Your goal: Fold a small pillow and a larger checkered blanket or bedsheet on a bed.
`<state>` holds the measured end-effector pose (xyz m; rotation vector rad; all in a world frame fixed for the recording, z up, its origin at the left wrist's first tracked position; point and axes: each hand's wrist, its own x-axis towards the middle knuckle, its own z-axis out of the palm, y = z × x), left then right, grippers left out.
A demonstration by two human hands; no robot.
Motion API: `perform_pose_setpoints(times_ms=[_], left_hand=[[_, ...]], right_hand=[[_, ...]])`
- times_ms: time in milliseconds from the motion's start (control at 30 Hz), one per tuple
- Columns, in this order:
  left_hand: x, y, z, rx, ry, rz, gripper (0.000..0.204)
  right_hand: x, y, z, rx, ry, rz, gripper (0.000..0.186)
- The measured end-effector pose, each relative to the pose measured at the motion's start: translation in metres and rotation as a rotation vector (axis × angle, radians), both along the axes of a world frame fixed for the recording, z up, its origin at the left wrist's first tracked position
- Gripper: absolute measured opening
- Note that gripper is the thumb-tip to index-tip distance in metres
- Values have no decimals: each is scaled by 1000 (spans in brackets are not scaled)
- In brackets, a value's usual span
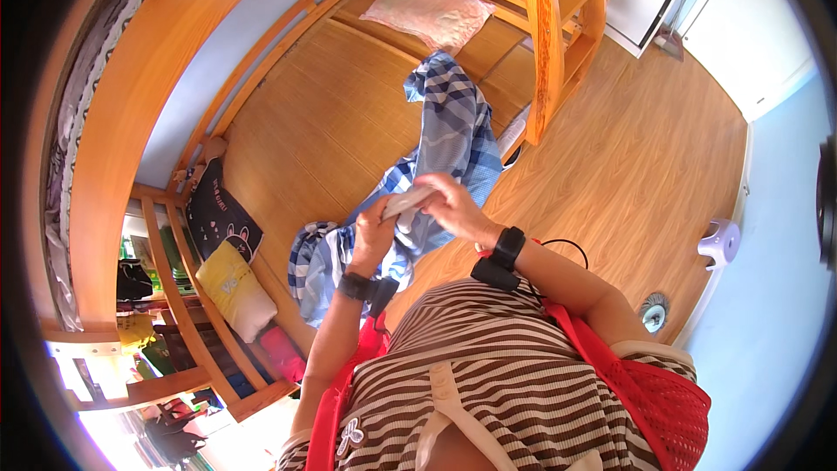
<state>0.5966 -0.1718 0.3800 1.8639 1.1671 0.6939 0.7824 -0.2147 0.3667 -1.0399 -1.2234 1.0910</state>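
Note:
A pale strip of fabric (pixel 406 201), likely an edge of the bedding, is pinched between my left hand (pixel 375 231) and my right hand (pixel 453 209), both closed on it. Below and behind them a blue-and-white checked cloth (pixel 450 131) lies crumpled along the front of the bare wooden bunk bed (pixel 296 100). Its upper part reaches toward the middle of the bed and its lower part bunches beside my left wrist.
A pink cloth (pixel 427 13) lies at the bed's far end, near wooden steps (pixel 545 52). Left are a yellow pillow (pixel 234 279), a dark printed cushion (pixel 220 205) and bed railings. Right are wood flooring (pixel 610 157), a purple stool (pixel 719 242), a brush (pixel 654 310) and a white door (pixel 737 26).

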Motion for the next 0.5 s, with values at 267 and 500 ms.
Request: perform_pose_setpoints(times_ms=[267, 500], left_hand=[[22, 1, 72, 68, -147, 80, 15], [32, -23, 135, 141, -124, 32, 19]], right_hand=[[32, 12, -170, -1070, 735, -306, 27], [-27, -1, -187, -1353, 1047, -163, 88]])
